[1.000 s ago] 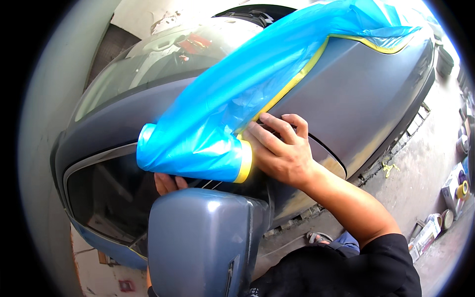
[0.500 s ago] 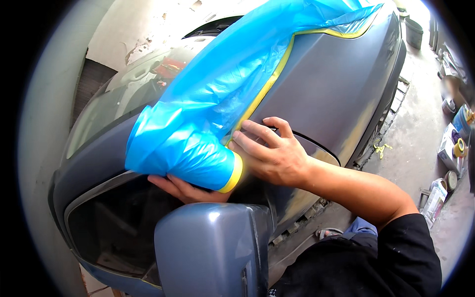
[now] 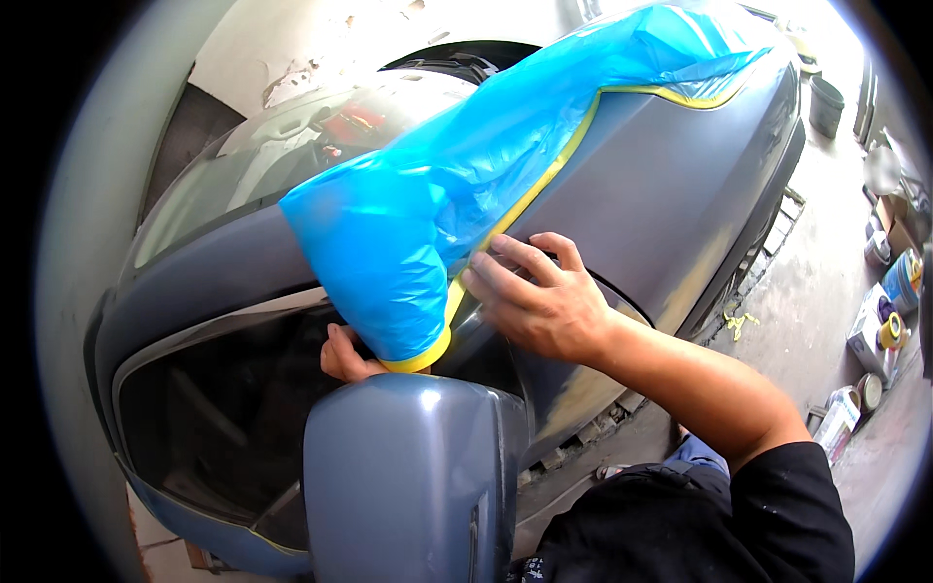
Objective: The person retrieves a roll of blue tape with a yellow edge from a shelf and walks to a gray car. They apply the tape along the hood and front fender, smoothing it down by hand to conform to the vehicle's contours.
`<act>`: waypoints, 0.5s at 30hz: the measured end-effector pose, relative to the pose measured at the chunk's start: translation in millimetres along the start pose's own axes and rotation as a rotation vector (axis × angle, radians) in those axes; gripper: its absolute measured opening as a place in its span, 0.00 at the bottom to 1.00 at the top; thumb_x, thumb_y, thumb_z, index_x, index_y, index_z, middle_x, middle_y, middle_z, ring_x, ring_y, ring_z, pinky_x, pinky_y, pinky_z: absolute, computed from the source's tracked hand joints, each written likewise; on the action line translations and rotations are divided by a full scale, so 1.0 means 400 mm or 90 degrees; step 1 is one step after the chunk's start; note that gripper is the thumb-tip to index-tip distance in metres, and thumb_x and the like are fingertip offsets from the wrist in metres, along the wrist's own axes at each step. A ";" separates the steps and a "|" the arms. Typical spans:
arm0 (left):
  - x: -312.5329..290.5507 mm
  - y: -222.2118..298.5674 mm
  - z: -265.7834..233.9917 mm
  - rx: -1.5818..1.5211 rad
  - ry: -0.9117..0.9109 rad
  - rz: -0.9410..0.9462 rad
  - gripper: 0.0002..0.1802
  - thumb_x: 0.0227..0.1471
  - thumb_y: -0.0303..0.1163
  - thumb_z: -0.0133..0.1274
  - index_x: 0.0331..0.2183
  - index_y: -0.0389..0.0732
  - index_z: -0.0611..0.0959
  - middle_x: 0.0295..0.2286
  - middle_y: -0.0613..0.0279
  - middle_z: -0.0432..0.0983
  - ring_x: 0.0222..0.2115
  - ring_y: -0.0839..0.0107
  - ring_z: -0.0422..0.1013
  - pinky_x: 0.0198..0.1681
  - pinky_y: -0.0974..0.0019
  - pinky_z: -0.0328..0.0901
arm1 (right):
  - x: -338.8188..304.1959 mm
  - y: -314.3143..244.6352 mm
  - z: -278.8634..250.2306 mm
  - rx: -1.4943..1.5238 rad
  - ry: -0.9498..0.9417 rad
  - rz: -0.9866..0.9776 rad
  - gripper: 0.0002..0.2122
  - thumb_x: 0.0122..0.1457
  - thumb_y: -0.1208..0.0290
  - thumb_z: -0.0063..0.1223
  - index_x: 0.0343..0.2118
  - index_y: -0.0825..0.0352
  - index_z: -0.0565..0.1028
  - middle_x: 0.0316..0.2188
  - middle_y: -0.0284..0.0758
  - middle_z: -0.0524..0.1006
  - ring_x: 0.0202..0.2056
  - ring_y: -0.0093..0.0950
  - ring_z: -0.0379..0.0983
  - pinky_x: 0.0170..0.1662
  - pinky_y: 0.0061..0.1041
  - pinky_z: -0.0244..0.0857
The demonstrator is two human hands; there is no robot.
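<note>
Blue masking film [image 3: 525,146] with a yellow tape edge [image 3: 544,185] runs along the dark grey car's fender toward the far end. Its near end hangs gathered over the side window, narrowing to a band of yellow tape. My left hand [image 3: 347,356] grips this roll end from below and behind; the film hides most of the fingers. With fingers apart, my right hand [image 3: 549,301] rests its fingertips on the tape edge at the body panel [image 3: 671,204]. Close below my left hand stands the grey side mirror [image 3: 403,466].
The windscreen [image 3: 233,194] and side window [image 3: 214,418] lie to the left. On the floor at the right are several cans, a box with a yellow tape roll [image 3: 891,330], and a dark bucket [image 3: 826,105]. A yellow scrap [image 3: 741,324] lies beside the car.
The film's near end has turned to hang more steeply and looks flatter. My left hand has moved slightly, now showing curled fingers left of the film. My right fingertips stay at the tape edge.
</note>
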State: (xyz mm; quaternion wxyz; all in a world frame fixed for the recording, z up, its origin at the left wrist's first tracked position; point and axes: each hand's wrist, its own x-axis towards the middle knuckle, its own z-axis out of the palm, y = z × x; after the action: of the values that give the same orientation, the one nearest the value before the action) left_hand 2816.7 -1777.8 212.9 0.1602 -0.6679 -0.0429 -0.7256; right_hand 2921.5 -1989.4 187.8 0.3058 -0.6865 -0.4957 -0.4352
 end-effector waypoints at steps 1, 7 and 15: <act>0.056 0.002 -0.021 0.000 0.001 0.040 0.29 0.56 0.40 0.65 0.54 0.38 0.75 0.39 0.54 0.76 0.37 0.59 0.76 0.39 0.60 0.72 | 0.013 -0.005 -0.031 0.010 0.026 0.002 0.20 0.57 0.66 0.56 0.54 0.60 0.77 0.53 0.32 0.72 0.59 0.31 0.66 0.56 0.42 0.58; 0.088 0.056 -0.045 0.013 -0.049 0.039 0.33 0.54 0.44 0.65 0.55 0.38 0.74 0.39 0.54 0.77 0.37 0.58 0.75 0.40 0.57 0.70 | 0.015 -0.026 -0.021 0.018 0.009 -0.016 0.21 0.56 0.66 0.55 0.54 0.60 0.76 0.54 0.31 0.71 0.59 0.30 0.65 0.56 0.42 0.58; 0.177 -0.004 -0.129 -0.118 -0.435 -0.408 0.32 0.57 0.45 0.61 0.55 0.34 0.74 0.38 0.53 0.76 0.38 0.56 0.74 0.43 0.55 0.70 | 0.009 -0.004 -0.038 -0.001 -0.035 -0.034 0.21 0.57 0.66 0.53 0.55 0.60 0.76 0.55 0.31 0.70 0.59 0.31 0.65 0.56 0.42 0.58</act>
State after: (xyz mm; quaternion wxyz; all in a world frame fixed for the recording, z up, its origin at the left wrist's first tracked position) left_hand 2762.7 -1802.9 277.4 -0.1554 -0.8328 -0.2323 -0.4778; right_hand 2916.0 -2000.5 197.6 0.2795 -0.6851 -0.5217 -0.4247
